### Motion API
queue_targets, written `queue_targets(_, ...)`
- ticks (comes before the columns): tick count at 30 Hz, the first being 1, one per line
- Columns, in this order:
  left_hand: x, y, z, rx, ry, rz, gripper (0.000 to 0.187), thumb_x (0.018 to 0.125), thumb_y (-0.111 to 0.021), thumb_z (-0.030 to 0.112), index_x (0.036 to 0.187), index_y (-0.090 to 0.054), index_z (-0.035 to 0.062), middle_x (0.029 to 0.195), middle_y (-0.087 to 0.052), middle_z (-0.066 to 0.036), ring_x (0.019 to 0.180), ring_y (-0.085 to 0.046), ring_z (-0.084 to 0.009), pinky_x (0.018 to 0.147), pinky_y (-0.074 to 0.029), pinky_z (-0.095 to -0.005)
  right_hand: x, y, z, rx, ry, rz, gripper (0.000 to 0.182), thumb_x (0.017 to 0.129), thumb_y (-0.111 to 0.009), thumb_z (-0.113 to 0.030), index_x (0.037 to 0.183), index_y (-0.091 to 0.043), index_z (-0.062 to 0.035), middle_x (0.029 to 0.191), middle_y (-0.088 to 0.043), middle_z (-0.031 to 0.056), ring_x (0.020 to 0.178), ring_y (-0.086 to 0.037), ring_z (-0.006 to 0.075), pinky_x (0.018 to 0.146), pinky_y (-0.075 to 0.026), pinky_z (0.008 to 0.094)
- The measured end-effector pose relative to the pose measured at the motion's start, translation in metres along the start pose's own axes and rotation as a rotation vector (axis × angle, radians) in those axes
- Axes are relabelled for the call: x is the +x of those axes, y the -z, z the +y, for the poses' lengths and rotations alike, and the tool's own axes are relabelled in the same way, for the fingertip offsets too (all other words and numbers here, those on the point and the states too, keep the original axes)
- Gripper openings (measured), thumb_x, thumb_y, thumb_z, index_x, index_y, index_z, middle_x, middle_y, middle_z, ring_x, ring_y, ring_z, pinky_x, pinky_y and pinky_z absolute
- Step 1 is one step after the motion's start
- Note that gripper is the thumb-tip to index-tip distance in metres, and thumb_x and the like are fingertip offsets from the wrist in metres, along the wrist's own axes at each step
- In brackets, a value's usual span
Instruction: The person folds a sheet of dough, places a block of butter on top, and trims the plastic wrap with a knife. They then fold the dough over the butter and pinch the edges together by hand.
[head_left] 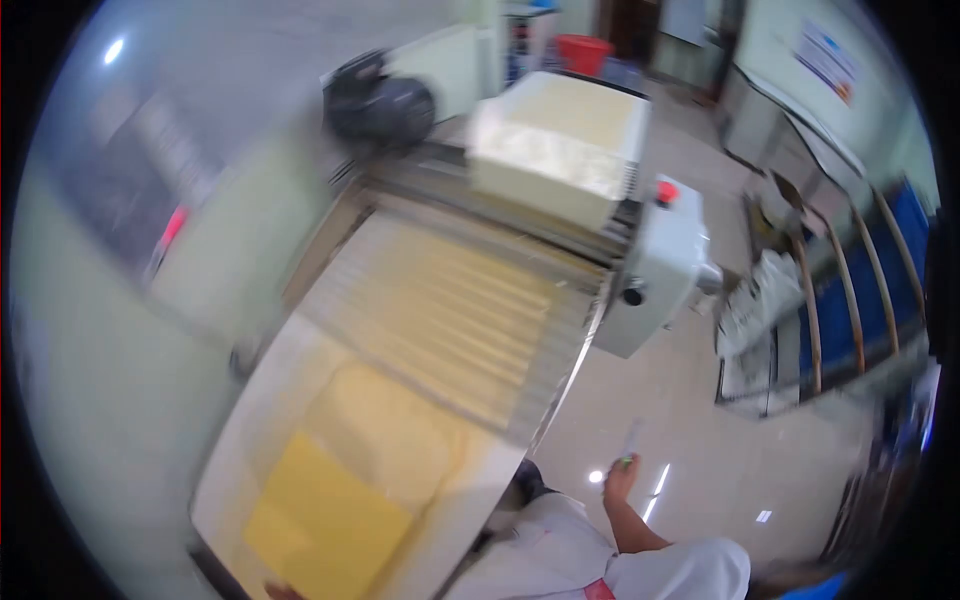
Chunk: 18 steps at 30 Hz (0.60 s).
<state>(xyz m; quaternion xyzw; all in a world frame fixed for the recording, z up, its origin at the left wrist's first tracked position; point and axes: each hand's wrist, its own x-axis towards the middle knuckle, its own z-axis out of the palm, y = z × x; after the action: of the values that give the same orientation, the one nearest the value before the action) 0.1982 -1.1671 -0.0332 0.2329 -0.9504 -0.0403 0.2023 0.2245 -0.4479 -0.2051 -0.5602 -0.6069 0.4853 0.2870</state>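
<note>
Looking down a dough sheeter [560, 150], I see its belt [440, 320] running from twelve o'clock down to seven o'clock, and a yellow dough sheet [325, 525] lying flat at the near end, around seven o'clock. Its long axis follows the belt, roughly seven to one. Paler dough [390, 430] sits just above it on the same belt, touching or overlapping; the blur won't let me say which.

My right hand [620, 478] hangs out over the floor [700, 440] at about five o'clock, off the belt's right edge and well apart from the sheet. Fingers look loosely curled around something small with a green tip and a pale streak above it; I can't make out what it is. The sheet lies at nine o'clock from those fingers, across the metal rail [570, 360].

A sliver of what may be my left hand [280, 592] pokes in at the bottom edge, right at the sheet's near corner, so that side is nearer. Whether those fingers are spread or clenched, I cannot tell.

Room is good over the belt itself. The roller housing blocks twelve o'clock, with a red button [667, 191] on its side. Racks [850, 290] crowd three o'clock.
</note>
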Motion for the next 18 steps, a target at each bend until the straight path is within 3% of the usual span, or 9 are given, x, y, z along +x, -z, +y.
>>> queue_targets(2,-0.005,-0.042,-0.044,0.264,-0.321,0.215,0.035,0.100,-0.043,0.026,0.116,-0.061,-0.0002,0.120,-0.062,-0.017,0.112,-0.057,-0.0329,0.091,-0.047,-0.0471,-0.009,0.028,-0.101,0.192,0.016,0.062,0.024,0.091,-0.047,-0.007,0.114,-0.043,-0.0084,0.072,-0.046,0.0012,0.053,-0.044,0.0080,0.040,-0.035,0.0236)
queue_targets(3,-0.003,-0.029,-0.017,-0.316,0.166,0.052,0.023,0.097,-0.044,0.015,0.097,-0.062,0.0012,0.093,-0.063,-0.014,0.088,-0.060,-0.0306,0.074,-0.048,-0.0446,-0.005,0.030,-0.137,0.206,0.110,0.064,0.022,0.092,-0.049,-0.009,0.112,-0.043,-0.0088,0.072,-0.046,0.0014,0.055,-0.044,0.0069,0.042,-0.035,0.0221)
queue_targets(5,0.000,-0.069,-0.045,-0.106,-0.017,0.317,0.014,0.088,-0.050,0.008,0.076,-0.058,0.0045,0.076,-0.057,-0.014,0.077,-0.057,-0.0319,0.069,-0.046,-0.0447,0.006,0.014,-0.198,0.499,0.302,-0.015,0.015,0.092,-0.049,-0.011,0.106,-0.043,-0.0108,0.072,-0.046,0.0016,0.054,-0.043,0.0073,0.039,-0.032,0.0226)
queue_targets(6,0.017,-0.011,0.013,0.080,-0.114,0.433,0.013,0.086,-0.053,0.008,0.074,-0.058,0.0065,0.076,-0.057,-0.014,0.076,-0.057,-0.0333,0.068,-0.044,-0.0464,-0.021,0.001,-0.250,0.477,0.380,-0.057,0.016,0.092,-0.050,-0.012,0.106,-0.043,-0.0113,0.071,-0.046,0.0012,0.053,-0.043,0.0074,0.040,-0.031,0.0224)
queue_targets(7,0.017,0.001,0.008,0.028,0.006,0.221,0.011,0.085,-0.054,0.010,0.077,-0.060,0.0063,0.078,-0.059,-0.013,0.078,-0.058,-0.0339,0.069,-0.043,-0.0477,-0.054,-0.015,-0.298,0.471,0.455,-0.088,0.016,0.092,-0.050,-0.012,0.106,-0.043,-0.0118,0.071,-0.046,0.0009,0.053,-0.043,0.0075,0.041,-0.031,0.0222)
queue_targets(9,0.028,0.037,0.020,-0.462,0.284,0.212,0.008,0.086,-0.061,0.009,0.082,-0.063,0.0017,0.083,-0.065,-0.013,0.080,-0.063,-0.0310,0.071,-0.048,-0.0394,-0.097,-0.041,-0.338,0.718,0.539,-0.374,0.014,0.094,-0.052,-0.015,0.105,-0.045,-0.0118,0.072,-0.049,0.0010,0.053,-0.044,0.0075,0.043,-0.030,0.0217)
queue_targets(13,0.026,0.061,0.020,-0.936,0.746,-0.088,0.015,0.093,-0.060,0.013,0.084,-0.062,0.0007,0.078,-0.066,-0.011,0.065,-0.065,-0.0176,0.061,-0.052,-0.0318,-0.246,-0.096,-0.374,0.486,0.465,-0.785,0.022,0.096,-0.057,-0.020,0.116,-0.052,-0.0129,0.078,-0.057,0.0004,0.056,-0.046,0.0056,0.044,-0.033,0.0201)
queue_targets(15,0.017,0.069,0.009,-1.313,0.887,-0.119,0.015,0.094,-0.059,0.013,0.086,-0.061,0.0002,0.077,-0.067,-0.011,0.064,-0.066,-0.0165,0.061,-0.053,-0.0306,-0.305,-0.124,-0.352,0.285,0.528,-1.137,0.031,0.097,-0.056,-0.022,0.125,-0.050,-0.0100,0.076,-0.054,-0.0023,0.056,-0.046,0.0036,0.043,-0.034,0.0176)
queue_targets(18,-0.020,0.099,-0.002,-1.284,0.860,-0.566,0.011,0.096,-0.055,0.010,0.093,-0.058,-0.0007,0.076,-0.066,-0.009,0.065,-0.065,-0.0153,0.063,-0.054,-0.0287,-0.370,-0.146,-0.319,-0.128,0.868,-1.598,0.032,0.097,-0.053,-0.016,0.127,-0.054,-0.0035,0.067,-0.049,-0.0055,0.054,-0.040,0.0019,0.048,-0.032,0.0186)
